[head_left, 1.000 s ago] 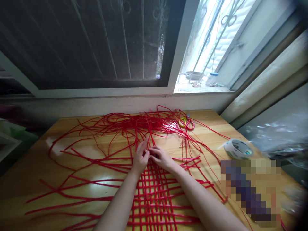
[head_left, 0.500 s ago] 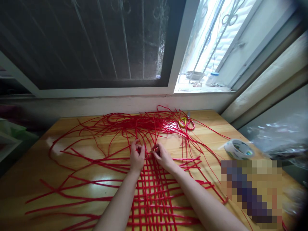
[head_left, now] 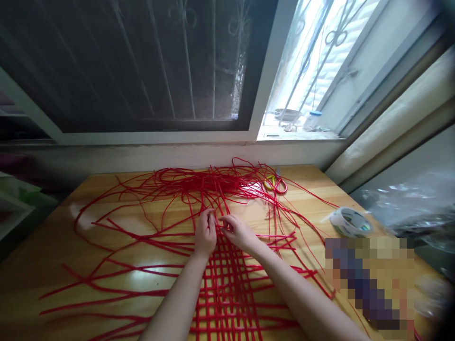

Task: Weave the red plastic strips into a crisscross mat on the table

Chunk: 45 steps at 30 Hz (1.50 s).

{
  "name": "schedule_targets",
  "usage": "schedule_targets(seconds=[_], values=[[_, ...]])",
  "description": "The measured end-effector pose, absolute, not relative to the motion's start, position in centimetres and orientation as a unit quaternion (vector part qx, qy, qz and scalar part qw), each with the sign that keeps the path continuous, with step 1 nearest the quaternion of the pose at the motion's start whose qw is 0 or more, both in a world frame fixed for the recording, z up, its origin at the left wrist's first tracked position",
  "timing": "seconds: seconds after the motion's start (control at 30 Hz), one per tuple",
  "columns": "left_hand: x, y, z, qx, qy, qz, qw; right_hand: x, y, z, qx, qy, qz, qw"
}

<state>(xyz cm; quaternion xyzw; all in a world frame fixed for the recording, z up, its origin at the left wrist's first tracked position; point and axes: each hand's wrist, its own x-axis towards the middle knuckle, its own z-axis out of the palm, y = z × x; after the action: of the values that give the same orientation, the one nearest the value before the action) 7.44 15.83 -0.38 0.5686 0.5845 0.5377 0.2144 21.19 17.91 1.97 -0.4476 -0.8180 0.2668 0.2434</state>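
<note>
A flat lattice of woven red strips (head_left: pixel 227 289) lies on the wooden table (head_left: pixel 53 246) under my forearms. Loose red strips (head_left: pixel 199 182) run out from it in every direction and pile up in a tangle toward the window. My left hand (head_left: pixel 205 233) and my right hand (head_left: pixel 238 231) meet at the far edge of the lattice. Both are closed in a pinch on the red strips there, fingertips almost touching each other.
Scissors with red and yellow handles (head_left: pixel 275 183) lie among the strips at the back right. A roll of tape (head_left: pixel 350 221) sits at the right, with crinkled clear plastic (head_left: pixel 408 208) beyond it. A window sill and wall (head_left: pixel 159 151) close off the table's far side.
Both hands stayed at the lattice's far edge, working the strips: fingertips first met, drew slightly apart and curled, then came together again. The view tilted a little.
</note>
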Motion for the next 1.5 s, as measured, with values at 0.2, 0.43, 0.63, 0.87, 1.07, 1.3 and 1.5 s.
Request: schedule_targets(seconds=[0.2,0.43,0.63,0.87,1.07,1.3,1.5], values=[[7.5,15.2,0.5,0.611,0.551,0.523,0.225,19.6,18.6,2.2,-0.451,-0.864,0.179,0.135],[7.0,15.5,0.1,0.567,0.61,0.516,0.2,19.7,19.0,-0.7,-0.497,-0.771,0.267,0.294],[6.7,15.9,0.6,0.633,0.665,0.378,0.121,20.4,19.3,-0.8,-0.471,-0.727,0.338,0.369],[7.6,15.7,0.2,0.646,0.723,0.235,0.064,20.5,19.3,-0.8,-0.501,-0.687,0.366,0.378],[7.9,15.8,0.3,0.63,0.736,0.239,0.071,20.5,19.5,-0.9,-0.508,-0.652,0.411,0.384],[7.4,16.0,0.5,0.614,0.726,0.28,0.13,20.6,19.7,-0.9,-0.497,-0.622,0.462,0.39],[7.3,15.9,0.4,0.63,0.709,0.286,0.135,20.7,19.8,-0.8,-0.486,-0.602,0.494,0.396]])
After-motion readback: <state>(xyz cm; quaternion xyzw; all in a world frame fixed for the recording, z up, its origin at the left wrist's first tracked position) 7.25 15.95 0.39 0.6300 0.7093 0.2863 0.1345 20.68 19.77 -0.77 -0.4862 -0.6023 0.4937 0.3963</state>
